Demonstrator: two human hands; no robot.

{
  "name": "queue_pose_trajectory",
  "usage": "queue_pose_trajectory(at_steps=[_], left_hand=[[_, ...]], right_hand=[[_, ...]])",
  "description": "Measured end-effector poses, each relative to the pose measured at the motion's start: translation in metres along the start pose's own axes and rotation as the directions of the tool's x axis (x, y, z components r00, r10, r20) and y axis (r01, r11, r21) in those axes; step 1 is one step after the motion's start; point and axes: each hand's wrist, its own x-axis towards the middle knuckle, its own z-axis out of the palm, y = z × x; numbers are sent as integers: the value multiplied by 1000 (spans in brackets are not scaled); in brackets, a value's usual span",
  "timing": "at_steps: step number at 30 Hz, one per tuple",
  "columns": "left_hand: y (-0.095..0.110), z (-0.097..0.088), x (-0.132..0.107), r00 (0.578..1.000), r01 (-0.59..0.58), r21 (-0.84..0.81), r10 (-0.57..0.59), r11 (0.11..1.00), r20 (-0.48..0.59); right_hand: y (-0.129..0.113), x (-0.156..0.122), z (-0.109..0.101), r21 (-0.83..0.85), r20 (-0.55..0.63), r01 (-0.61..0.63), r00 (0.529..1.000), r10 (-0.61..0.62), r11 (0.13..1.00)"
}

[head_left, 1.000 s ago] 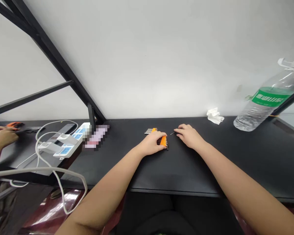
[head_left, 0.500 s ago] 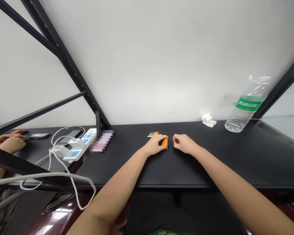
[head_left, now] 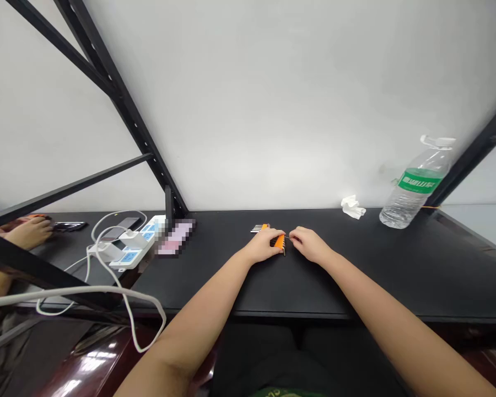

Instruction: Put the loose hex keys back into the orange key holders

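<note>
On the black tabletop (head_left: 215,286), my left hand (head_left: 261,247) is closed around an orange hex key holder (head_left: 280,241). Several metal hex keys poke out along the holder's right edge, and a row of silver shafts (head_left: 257,228) shows beyond my fingers on its left. To the right of it, my right hand (head_left: 311,245) pinches a thin hex key (head_left: 287,237). That key's tip meets the holder's right edge; whether it is inside a slot is too small to tell. My fingers hide the middle of the holder.
A water bottle (head_left: 415,187) and a crumpled tissue (head_left: 352,207) are at the back right. On the left are a power strip (head_left: 138,245) with white cables, a blurred-out pink item (head_left: 176,238) and a rack post (head_left: 138,121). Another person's hand (head_left: 31,232) is at far left.
My right hand has moved slightly left, bringing the thin hex key from just apart to the holder's edge. My left hand keeps its hold. The other person's hand has shifted right.
</note>
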Motion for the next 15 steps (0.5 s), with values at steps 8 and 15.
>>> queue_pose_trajectory(at_steps=[8, 15], left_hand=[[3, -2, 1, 999, -25, -9, 25, 1000, 23], [12, 2, 0, 999, 22, -85, -18, 996, 41]], right_hand=[[-16, 7, -7, -45, 24, -17, 1000, 19, 999], [-14, 11, -8, 146, 25, -67, 998, 64, 987]])
